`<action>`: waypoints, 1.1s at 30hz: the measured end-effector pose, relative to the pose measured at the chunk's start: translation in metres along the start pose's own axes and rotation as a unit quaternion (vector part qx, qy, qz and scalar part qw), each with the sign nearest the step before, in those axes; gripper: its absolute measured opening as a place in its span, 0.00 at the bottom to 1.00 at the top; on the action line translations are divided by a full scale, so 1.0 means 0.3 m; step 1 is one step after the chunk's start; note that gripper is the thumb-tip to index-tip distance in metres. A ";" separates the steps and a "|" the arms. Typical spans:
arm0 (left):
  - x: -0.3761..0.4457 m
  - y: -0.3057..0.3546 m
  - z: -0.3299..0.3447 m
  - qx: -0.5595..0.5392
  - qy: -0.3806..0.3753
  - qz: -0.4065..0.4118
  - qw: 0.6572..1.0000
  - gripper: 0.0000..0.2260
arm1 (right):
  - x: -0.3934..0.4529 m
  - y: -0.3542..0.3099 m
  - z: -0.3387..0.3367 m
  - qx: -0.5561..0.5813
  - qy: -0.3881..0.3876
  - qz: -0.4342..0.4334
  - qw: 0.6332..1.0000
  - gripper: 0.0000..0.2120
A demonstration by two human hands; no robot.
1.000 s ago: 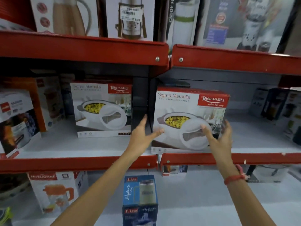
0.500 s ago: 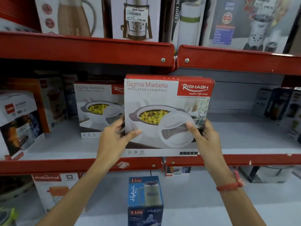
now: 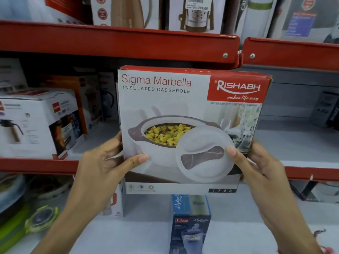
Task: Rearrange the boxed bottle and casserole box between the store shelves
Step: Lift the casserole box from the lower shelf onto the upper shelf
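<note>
Nearest, on the lower shelf [image 3: 128,233]: blue boxed bottle [image 3: 190,222] upright near the front, w/ bare white shelf on both sides; green-rimmed lidded container [image 3: 41,219] at far left. Above it, both hands grip the casserole box [image 3: 192,129] by its lower side edges, left hand [image 3: 104,167] and right hand [image 3: 260,167] w/ thumbs on the printed front; box held in air, slightly tilted, in front of the middle shelf's red front edge [image 3: 36,165]. Behind, kettle box [image 3: 36,121] at left of middle shelf; right part of that shelf mostly bare. Top shelf [image 3: 117,43] carries more boxes.
</note>
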State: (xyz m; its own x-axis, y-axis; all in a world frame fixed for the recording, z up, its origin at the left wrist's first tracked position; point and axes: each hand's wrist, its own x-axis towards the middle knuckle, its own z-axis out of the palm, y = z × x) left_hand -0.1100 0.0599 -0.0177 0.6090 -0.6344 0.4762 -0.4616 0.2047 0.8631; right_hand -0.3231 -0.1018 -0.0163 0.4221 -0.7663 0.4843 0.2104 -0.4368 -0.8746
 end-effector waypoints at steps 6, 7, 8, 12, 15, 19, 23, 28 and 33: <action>0.023 -0.005 -0.114 -0.019 0.000 -0.004 1.000 0.26 | -0.005 -0.006 0.107 0.004 0.007 0.002 1.000 0.21; 0.041 -0.011 -0.221 -0.017 -0.004 0.006 1.000 0.26 | 0.002 -0.008 0.216 0.009 0.011 -0.002 1.000 0.21; 0.057 -0.029 -0.227 -0.018 -0.009 0.004 1.000 0.27 | 0.004 -0.008 0.227 0.016 0.010 -0.005 1.000 0.21; 0.120 -0.089 -0.221 0.003 -0.002 0.001 1.000 0.30 | 0.103 0.072 0.254 0.023 -0.006 0.020 1.000 0.21; 0.192 -0.160 -0.211 0.022 -0.003 0.000 1.000 0.33 | 0.181 0.154 0.283 0.025 -0.018 0.039 0.999 0.24; 0.284 -0.247 -0.212 0.057 0.012 -0.005 0.998 0.35 | 0.274 0.251 0.351 0.007 -0.015 0.022 1.000 0.21; 0.356 -0.326 -0.235 0.061 0.020 -0.027 0.998 0.31 | 0.318 0.314 0.422 -0.011 -0.006 0.021 1.000 0.23; 0.369 -0.414 -0.243 0.073 0.027 -0.027 0.997 0.24 | 0.296 0.363 0.454 -0.031 -0.004 0.012 0.999 0.23; 0.359 -0.449 -0.247 0.078 0.035 -0.010 0.996 0.21 | 0.287 0.374 0.464 -0.045 -0.007 0.004 0.999 0.26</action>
State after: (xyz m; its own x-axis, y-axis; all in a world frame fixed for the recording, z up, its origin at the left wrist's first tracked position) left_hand 0.0655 0.0192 -0.0701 0.6606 -0.5820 0.4743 -0.5398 0.0709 0.8388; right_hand -0.1405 -0.1511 -0.0759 0.4351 -0.7641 0.4763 0.1262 -0.4720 -0.8725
